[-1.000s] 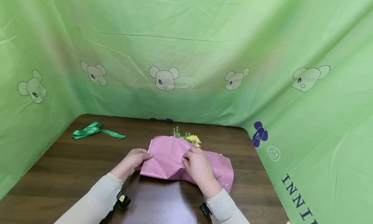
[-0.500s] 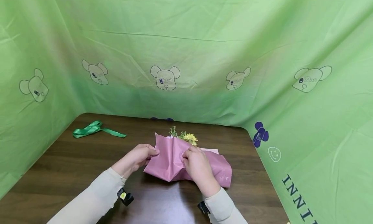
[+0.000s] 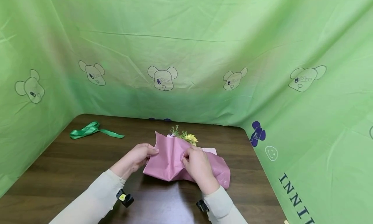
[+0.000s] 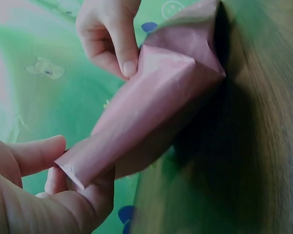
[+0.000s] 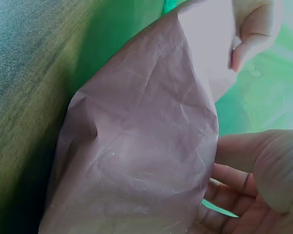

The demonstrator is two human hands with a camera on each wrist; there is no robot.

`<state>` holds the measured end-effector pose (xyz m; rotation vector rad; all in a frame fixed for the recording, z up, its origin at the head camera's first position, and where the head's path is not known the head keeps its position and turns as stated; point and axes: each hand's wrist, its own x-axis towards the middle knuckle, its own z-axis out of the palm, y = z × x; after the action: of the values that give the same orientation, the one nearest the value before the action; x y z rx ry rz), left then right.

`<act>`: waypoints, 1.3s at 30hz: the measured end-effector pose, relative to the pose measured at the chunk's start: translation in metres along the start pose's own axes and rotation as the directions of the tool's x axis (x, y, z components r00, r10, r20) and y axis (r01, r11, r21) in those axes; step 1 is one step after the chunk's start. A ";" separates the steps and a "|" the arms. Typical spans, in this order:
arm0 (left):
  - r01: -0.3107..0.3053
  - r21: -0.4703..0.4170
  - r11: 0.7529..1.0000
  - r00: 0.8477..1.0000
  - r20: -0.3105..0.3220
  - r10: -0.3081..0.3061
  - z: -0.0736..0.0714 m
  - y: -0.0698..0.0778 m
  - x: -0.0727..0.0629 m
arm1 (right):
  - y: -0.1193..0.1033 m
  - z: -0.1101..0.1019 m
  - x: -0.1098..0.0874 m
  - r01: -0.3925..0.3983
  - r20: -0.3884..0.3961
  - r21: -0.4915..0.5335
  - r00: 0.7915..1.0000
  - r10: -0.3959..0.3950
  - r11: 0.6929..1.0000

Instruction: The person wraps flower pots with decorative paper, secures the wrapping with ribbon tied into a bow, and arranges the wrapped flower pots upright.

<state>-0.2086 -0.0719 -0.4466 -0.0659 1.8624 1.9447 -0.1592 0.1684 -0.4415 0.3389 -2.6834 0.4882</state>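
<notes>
Pink wrapping paper point(image 3: 166, 164) is gathered around a small bunch of flowers, with a yellow bloom point(image 3: 191, 138) and green sprigs point(image 3: 176, 131) poking out behind its far edge. My left hand point(image 3: 137, 157) pinches the paper's left edge between thumb and fingers; the left wrist view shows the paper point(image 4: 146, 97) bent into a curve there. At the middle, my right hand point(image 3: 199, 167) pinches the gathered paper. The right wrist view has creased paper point(image 5: 141, 126) hiding part of the right fingers point(image 5: 229, 178). The stems are hidden.
A loosely looped green ribbon point(image 3: 87, 130) lies at the back left of the dark wooden table point(image 3: 58, 178). A pale sheet corner point(image 3: 210, 150) shows behind the paper. Green printed cloth point(image 3: 163, 49) surrounds the table at the back and both sides.
My left hand has shifted slightly right and up, lifting the paper's left edge into a sharper fold. The pale sheet corner now shows more. The right hand keeps its pinch, nearly still.
</notes>
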 end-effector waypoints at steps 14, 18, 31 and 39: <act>-0.038 -0.025 0.999 0.999 0.011 0.038 0.019 0.007 -0.003 | -0.003 0.003 0.002 0.020 0.025 0.031 0.999 -0.021 0.999; -0.041 -0.007 0.999 0.999 0.010 0.042 0.024 0.010 -0.003 | -0.005 0.005 0.004 0.044 0.031 0.042 0.998 -0.045 0.998; -0.035 -0.005 0.999 0.999 0.009 0.035 0.036 0.011 -0.002 | -0.005 0.003 0.006 0.127 0.074 0.106 0.988 -0.135 0.986; -0.063 0.020 0.998 0.998 0.002 0.063 0.037 0.013 -0.004 | -0.004 0.000 0.009 0.125 0.115 0.140 0.983 -0.142 0.982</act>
<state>-0.1997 -0.0369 -0.4302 0.0003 1.9040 1.9666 -0.1661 0.1634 -0.4367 0.6026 -2.7303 0.6239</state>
